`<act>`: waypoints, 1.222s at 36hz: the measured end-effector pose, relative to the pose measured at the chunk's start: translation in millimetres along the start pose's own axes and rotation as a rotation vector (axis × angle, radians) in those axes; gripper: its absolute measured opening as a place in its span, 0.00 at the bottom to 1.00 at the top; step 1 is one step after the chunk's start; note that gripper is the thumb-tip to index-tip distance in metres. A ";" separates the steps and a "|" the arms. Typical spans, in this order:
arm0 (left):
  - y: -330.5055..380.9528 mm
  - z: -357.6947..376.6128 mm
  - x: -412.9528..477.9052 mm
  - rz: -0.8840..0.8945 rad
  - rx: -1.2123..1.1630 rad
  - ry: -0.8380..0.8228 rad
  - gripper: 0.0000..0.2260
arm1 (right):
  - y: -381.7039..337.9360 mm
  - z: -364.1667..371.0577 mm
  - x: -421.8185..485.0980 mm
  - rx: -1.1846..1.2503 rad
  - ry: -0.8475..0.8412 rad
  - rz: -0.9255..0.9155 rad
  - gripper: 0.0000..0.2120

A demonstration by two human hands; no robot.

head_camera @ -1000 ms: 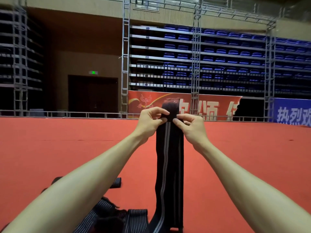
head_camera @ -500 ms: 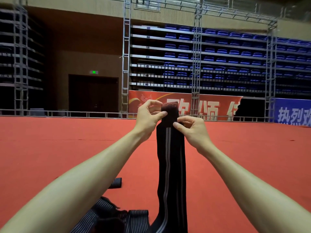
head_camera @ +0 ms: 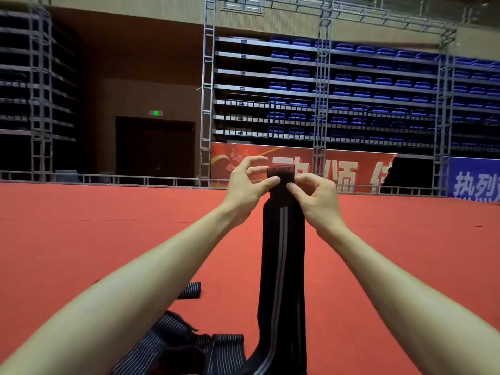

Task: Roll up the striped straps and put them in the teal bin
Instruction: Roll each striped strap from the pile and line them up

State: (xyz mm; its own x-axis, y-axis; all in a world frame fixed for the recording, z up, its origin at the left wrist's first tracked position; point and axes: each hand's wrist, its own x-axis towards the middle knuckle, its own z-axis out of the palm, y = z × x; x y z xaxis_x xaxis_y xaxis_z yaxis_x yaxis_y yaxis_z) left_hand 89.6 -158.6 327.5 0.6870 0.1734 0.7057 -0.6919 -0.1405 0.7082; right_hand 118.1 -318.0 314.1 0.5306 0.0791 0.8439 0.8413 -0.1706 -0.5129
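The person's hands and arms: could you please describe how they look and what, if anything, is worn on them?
The left hand and right hand are bare: no gloves, rings, watch or bands show. The left forearm and right forearm are bare too, with no sleeve in view down to the frame's edge.

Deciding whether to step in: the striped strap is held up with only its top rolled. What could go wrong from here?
1. The small roll atop the striped strap is held only by fingertip pinches of the left hand and right hand; a slip could unwind it.
2. Its long tail hangs down near the loose straps, so it may snag or roll up skewed.
3. The teal bin is not in view.
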 end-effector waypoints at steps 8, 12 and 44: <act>-2.1 -3.4 -2.2 -0.038 0.002 0.005 0.13 | -7.0 -2.0 -2.9 0.013 -0.006 -0.014 0.16; -1.3 -3.8 -3.2 -0.039 0.018 0.010 0.10 | -6.1 -1.2 -4.4 -0.003 -0.025 0.000 0.16; 9.8 -0.4 -8.1 -0.040 -0.152 0.065 0.09 | 1.3 13.4 -23.6 0.127 -0.188 -0.094 0.11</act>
State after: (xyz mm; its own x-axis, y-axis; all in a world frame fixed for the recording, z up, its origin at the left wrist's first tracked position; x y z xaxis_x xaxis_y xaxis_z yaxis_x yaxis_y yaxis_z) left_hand 77.1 -161.0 328.7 0.7025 0.2395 0.6702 -0.6931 0.0160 0.7207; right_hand 108.0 -306.9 291.4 0.4490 0.2726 0.8509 0.8880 -0.0301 -0.4589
